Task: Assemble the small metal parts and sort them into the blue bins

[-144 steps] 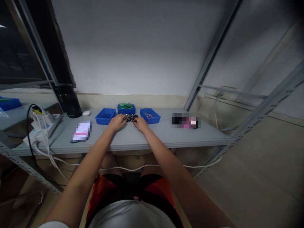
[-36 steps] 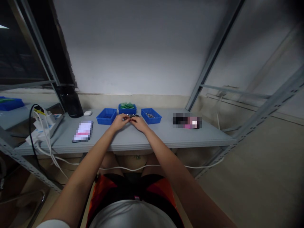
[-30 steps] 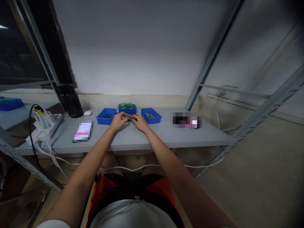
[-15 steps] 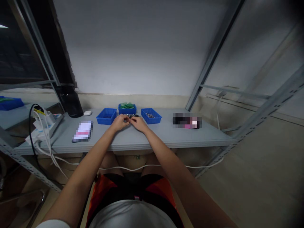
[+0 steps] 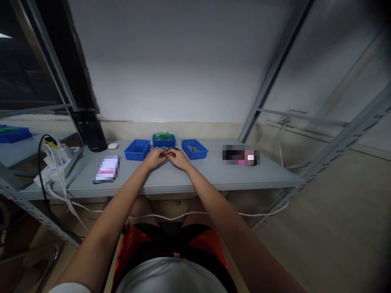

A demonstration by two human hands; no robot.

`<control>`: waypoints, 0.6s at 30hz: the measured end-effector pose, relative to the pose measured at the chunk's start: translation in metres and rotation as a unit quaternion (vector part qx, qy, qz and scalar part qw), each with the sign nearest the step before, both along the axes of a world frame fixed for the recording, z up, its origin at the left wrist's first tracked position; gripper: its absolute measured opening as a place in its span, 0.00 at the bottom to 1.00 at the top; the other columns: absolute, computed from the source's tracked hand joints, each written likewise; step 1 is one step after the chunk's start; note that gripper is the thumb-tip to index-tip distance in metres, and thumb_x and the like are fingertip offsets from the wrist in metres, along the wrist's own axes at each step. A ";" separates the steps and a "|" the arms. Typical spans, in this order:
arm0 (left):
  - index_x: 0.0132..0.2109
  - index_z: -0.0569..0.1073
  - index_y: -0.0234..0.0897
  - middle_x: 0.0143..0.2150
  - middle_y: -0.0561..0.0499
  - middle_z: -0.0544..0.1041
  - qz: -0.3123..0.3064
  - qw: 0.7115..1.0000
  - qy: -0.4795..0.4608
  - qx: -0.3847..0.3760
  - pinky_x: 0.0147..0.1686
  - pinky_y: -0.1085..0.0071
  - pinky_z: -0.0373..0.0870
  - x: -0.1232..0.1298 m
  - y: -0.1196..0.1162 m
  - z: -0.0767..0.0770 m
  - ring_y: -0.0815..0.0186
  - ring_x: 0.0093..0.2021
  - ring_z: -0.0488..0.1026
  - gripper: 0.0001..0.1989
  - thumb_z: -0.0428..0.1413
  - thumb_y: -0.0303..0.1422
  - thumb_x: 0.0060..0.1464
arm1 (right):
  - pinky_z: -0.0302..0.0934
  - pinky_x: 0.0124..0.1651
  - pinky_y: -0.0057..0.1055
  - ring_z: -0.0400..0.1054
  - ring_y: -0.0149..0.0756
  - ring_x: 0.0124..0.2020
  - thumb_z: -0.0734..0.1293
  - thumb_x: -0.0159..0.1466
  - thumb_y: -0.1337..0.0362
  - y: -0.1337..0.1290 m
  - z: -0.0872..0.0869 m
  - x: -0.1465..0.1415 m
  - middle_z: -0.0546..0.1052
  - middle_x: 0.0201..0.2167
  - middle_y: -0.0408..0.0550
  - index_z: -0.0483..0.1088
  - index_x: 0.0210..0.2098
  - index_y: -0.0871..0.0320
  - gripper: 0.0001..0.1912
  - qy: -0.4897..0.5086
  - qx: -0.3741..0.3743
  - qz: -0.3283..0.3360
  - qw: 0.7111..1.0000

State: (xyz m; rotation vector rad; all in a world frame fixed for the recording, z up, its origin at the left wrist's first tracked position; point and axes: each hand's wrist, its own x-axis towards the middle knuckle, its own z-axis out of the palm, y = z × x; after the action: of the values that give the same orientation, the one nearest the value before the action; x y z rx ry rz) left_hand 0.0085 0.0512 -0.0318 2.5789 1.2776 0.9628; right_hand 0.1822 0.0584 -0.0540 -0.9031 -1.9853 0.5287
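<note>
My left hand [image 5: 155, 158] and my right hand [image 5: 179, 158] meet above the grey shelf, fingertips pinched together. Whatever lies between the fingers is too small to make out. Just behind them is a pile of small dark and silvery pieces [image 5: 166, 149], partly covered by my hands. A blue bin [image 5: 133, 156] with a few dark bits at its bottom stands left of my left hand. Beyond the pile, another blue bin [image 5: 164, 143] holds green pieces [image 5: 163, 136]. To the right of my right hand, a third blue bin [image 5: 200, 155] contains thin silvery metal pieces [image 5: 192, 148].
A phone [image 5: 106, 169], a white earbud case [image 5: 113, 145] and a black bottle [image 5: 92, 132] are on the left, near a power strip [image 5: 56, 165] with cables. A blurred-out dark and pink object [image 5: 241, 155] lies at right. Metal uprights [image 5: 262, 93] frame the shelf.
Both hands stay in nearly the same place. Their fingertips have shifted slightly, with the right fingers drawn a little more over the left ones. The bins have not moved.
</note>
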 end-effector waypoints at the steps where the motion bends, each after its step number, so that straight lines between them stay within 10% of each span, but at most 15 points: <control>1: 0.35 0.77 0.34 0.34 0.46 0.78 0.001 1.000 0.014 0.006 0.38 0.70 0.66 0.000 -0.001 0.000 0.62 0.36 0.72 0.06 0.56 0.29 0.50 | 0.60 0.38 0.28 0.66 0.30 0.30 0.64 0.61 0.61 -0.001 0.001 -0.001 0.76 0.32 0.46 0.73 0.38 0.60 0.10 0.008 0.004 -0.004 1.000; 18: 0.35 0.76 0.35 0.35 0.44 0.78 0.018 0.996 0.086 0.012 0.35 0.70 0.66 0.002 -0.011 0.004 0.59 0.38 0.73 0.07 0.54 0.31 0.51 | 0.58 0.35 0.26 0.65 0.30 0.29 0.70 0.55 0.54 -0.012 0.009 -0.001 0.74 0.27 0.43 0.73 0.34 0.59 0.14 -0.037 0.036 -0.040 0.998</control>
State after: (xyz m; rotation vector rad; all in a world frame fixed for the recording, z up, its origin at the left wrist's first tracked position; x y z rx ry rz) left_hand 0.0106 0.0403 -0.0276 2.7178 1.3643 0.7790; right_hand 0.1809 0.0461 -0.0451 -0.9657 -2.0114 0.3817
